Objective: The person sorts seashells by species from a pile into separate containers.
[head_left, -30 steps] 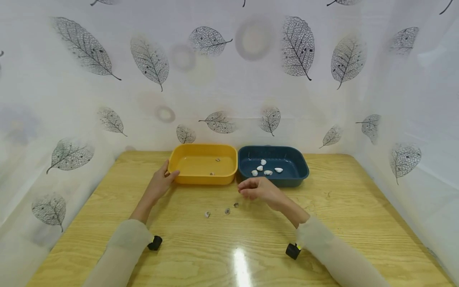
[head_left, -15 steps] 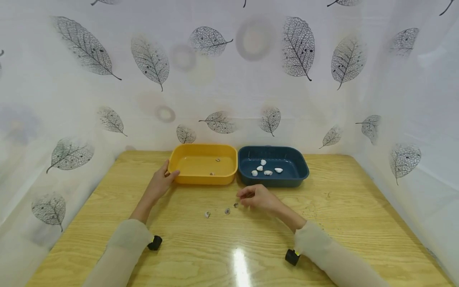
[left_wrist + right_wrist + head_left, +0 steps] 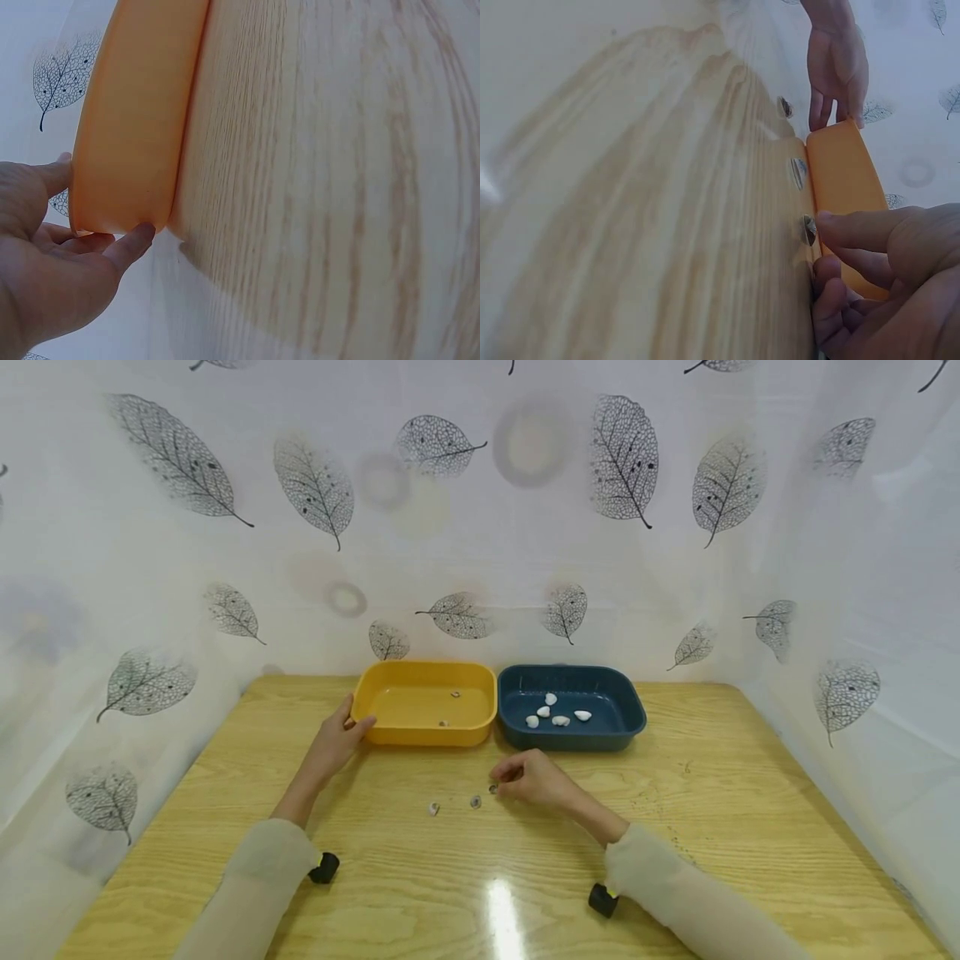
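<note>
My left hand (image 3: 337, 745) holds the left end of a yellow plastic bin (image 3: 423, 737), its thumb at the rim and its fingers against the end wall. Inside that bin lie two small dark shells (image 3: 455, 694). My right hand (image 3: 536, 778) is low over the table, thumb and fingers bent and apart, right beside a small grey shell (image 3: 492, 788). In the right wrist view the thumb tip is close to this shell (image 3: 810, 229); whether it touches cannot be told. Two more shells lie to the left: a greyish one (image 3: 476, 802) and a paler one (image 3: 433, 808).
A dark blue bin (image 3: 570, 742) stands against the yellow bin's right side, with several white shells (image 3: 561, 721) in it. Both are at the back of the wooden table (image 3: 390, 877). A leaf-patterned curtain (image 3: 480, 543) hangs behind and at the sides.
My right hand has come down and slightly left, from the blue bin's front to the nearest grey shell. The left hand and both bins have stayed put.
</note>
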### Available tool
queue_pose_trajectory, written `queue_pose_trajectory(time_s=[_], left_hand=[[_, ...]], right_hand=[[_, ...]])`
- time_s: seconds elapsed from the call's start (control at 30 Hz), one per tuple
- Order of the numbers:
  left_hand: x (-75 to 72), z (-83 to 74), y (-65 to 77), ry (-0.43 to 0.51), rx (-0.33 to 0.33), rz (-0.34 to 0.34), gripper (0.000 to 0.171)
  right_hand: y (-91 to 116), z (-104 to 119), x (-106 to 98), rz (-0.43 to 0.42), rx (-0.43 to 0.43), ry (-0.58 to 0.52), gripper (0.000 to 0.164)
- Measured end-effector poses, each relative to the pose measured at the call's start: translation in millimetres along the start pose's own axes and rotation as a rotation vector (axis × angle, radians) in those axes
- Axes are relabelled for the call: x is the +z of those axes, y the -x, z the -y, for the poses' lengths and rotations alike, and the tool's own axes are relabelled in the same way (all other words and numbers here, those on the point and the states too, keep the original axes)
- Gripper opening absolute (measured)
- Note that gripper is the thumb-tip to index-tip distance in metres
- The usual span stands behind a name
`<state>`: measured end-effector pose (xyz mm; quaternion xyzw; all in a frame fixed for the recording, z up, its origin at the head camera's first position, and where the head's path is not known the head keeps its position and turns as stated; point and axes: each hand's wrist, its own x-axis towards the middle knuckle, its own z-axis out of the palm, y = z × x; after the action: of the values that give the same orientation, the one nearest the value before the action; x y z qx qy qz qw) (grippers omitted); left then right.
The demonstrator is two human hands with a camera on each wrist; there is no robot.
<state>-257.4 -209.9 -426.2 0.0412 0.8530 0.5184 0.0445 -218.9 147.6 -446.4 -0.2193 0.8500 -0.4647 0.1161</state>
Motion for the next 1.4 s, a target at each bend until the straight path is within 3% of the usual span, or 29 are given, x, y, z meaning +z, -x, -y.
queue_pose_trajectory(time_s=[0.5,0.97,1.4], left_hand=[[-1.4,-2.9,-0.1,-0.016,-0.003,0.003,0.079],[-1.1,-0.8,-0.5,-0.005,-0.004,0.011,0.08],[-0.4,-0.7,-0.6,0.0,-0.005,-0.001,0.079]], right_hand=[[-1.1,7.6,7.3,-0.06,-0.033,0.204,0.016],[-4.1,8.7,4.5,-0.014,-0.031,0.261,0.007],[-5.1,8.6,-0.8,-0.004,-0.037,0.214,0.009]])
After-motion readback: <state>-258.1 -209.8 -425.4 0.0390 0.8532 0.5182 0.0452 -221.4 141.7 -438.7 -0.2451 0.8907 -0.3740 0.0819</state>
